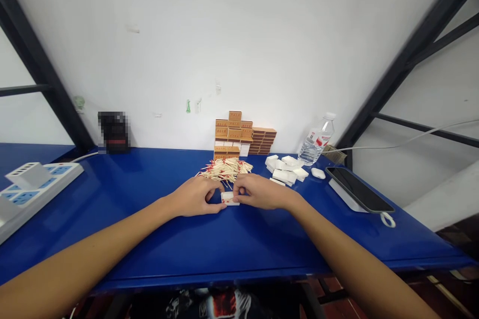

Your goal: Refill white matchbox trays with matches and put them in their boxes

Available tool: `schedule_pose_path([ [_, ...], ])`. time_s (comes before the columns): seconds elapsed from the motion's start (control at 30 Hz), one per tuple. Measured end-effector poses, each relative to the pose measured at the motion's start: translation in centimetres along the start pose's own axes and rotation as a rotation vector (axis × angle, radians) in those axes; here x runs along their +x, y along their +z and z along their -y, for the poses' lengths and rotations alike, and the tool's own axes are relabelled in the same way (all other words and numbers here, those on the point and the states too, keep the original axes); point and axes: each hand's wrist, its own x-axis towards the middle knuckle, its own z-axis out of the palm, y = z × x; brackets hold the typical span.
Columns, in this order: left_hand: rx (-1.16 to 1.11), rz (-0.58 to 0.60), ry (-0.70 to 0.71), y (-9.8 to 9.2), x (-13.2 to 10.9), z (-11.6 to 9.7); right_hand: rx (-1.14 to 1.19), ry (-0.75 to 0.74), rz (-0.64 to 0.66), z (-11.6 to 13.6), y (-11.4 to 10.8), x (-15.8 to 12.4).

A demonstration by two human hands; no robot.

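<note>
Glossy blue tabletop against scuffed white wall, black frame flanking. Left hand pinches matchbox tray; right hand at its other end, grip unclear.

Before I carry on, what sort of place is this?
Possibly a dormitory-style desk nook: a glossy blue tabletop set between black metal-looking bars, with a white-and-blue multi-socket power strip on it.

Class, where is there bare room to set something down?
Bare: between the power strip and match pile, beyond the left forearm; between that and the right forearm, in front of the held tray. Crowded: around the pile, stacked matchboxes and white trays.
</note>
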Motion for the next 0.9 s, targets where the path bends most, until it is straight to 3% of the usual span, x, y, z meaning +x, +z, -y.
schedule_pose_path([
  [0.2,-0.007,0.000,-0.008,0.1,0.0,-0.1,0.116,-0.023,-0.013,0.4,0.4,0.4],
  [0.43,0.018,-0.013,0.004,0.1,0.1,-0.2,0.044,-0.041,-0.074,0.1,0.4,0.6],
  [0.6,0.011,-0.008,0.007,0.0,0.0,-0.1,0.124,-0.039,0.003,0.0,0.1,0.6],
  [0.67,0.009,-0.005,-0.002,0.0,0.0,0.0,0.155,-0.004,-0.058,-0.2,0.2,0.9],
  [0.8,-0.005,-0.001,-0.008,0.0,0.0,-0.1,0.048,0.179,-0.309,-0.7,1.3,2.1],
  [0.9,-0.006,0.009,0.010,0.1,0.0,-0.3,-0.033,0.275,-0.313,-0.9,2.2,2.7],
])
